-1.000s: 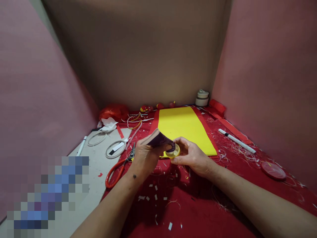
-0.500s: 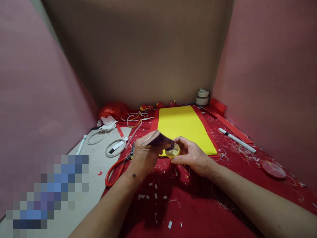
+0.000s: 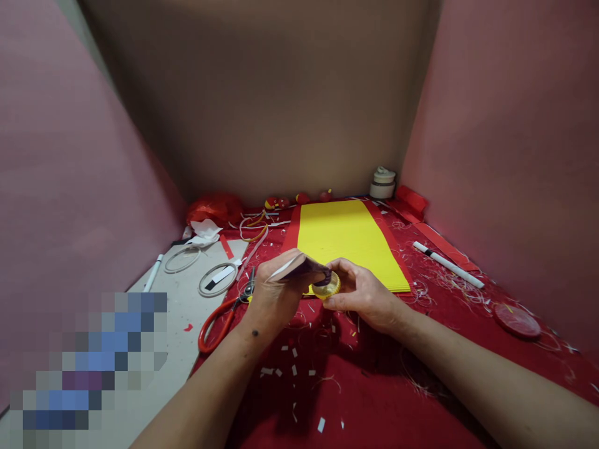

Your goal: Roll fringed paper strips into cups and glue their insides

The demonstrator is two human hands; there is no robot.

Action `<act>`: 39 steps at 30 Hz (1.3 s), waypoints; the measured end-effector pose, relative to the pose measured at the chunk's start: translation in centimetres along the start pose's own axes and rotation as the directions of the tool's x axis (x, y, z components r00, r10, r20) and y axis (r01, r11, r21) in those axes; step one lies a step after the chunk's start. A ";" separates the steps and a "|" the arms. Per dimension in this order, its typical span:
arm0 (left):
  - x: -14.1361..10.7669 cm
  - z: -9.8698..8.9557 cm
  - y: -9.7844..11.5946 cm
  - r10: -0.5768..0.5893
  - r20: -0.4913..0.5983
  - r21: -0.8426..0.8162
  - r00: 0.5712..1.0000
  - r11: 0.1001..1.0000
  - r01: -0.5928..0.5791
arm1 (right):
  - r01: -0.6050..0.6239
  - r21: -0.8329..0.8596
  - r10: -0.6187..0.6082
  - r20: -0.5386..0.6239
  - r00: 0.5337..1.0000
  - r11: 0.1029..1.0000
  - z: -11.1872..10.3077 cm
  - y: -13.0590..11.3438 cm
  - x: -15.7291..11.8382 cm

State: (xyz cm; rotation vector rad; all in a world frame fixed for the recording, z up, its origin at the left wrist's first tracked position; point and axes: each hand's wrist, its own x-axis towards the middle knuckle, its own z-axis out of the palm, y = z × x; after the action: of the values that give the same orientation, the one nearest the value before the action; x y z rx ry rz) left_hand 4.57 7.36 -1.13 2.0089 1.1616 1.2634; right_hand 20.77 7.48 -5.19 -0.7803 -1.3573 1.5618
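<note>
My left hand (image 3: 276, 288) is closed around a dark purple tube (image 3: 299, 268), whose tip points into a small round yellow piece with a ridged edge (image 3: 327, 287). Between thumb and fingers, my right hand (image 3: 362, 293) holds that yellow piece from the right. A pale, shiny surface shows inside it. Both hands are over the near edge of a stack of yellow sheets (image 3: 346, 243), which lies on red material. Left of my left hand are scissors with red handles (image 3: 218, 324).
Rolls of tape (image 3: 218, 279) lie on a grey board (image 3: 182, 324) at left. A white pen (image 3: 449, 265) and a round clear-topped disc (image 3: 517, 321) lie at right. Paper scraps and threads are scattered on the red cloth (image 3: 355, 399). A white container (image 3: 382, 183) stands at the back.
The tube in my left hand has tilted a little lower, and that hand has shifted slightly. My right hand and the yellow piece have hardly moved.
</note>
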 end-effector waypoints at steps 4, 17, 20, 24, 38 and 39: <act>0.1 -0.2 0.5 0.039 -0.001 0.017 0.999 0.999 -0.039 | 0.005 0.028 -0.005 0.007 1.000 1.000 0.0 0.0 0.0; -0.1 -0.3 0.8 -0.008 0.008 0.024 1.000 1.000 0.008 | -0.001 0.077 0.000 0.021 1.000 0.997 0.0 0.2 0.2; 0.0 -0.2 0.8 -0.018 0.030 0.021 0.999 1.000 0.017 | -0.005 0.066 0.004 0.016 1.000 0.998 0.0 0.0 0.2; 0.1 -0.1 0.7 0.000 0.027 0.019 1.000 1.000 -0.001 | -0.005 0.073 0.004 0.022 1.000 0.997 -0.1 0.0 0.2; 0.0 -0.5 1.1 0.055 0.002 0.055 0.998 0.997 -0.055 | -0.009 0.080 0.006 0.040 0.999 0.997 -0.2 0.2 0.1; 0.0 -0.5 1.1 0.060 0.007 0.059 0.998 0.996 -0.060 | -0.011 0.078 0.007 0.040 0.999 0.997 -0.2 0.2 0.1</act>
State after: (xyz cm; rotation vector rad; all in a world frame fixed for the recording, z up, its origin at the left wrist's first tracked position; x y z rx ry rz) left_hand 4.56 6.76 -0.06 2.1031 1.1563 1.2666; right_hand 20.83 7.66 -5.39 -0.7118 -1.3140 1.6352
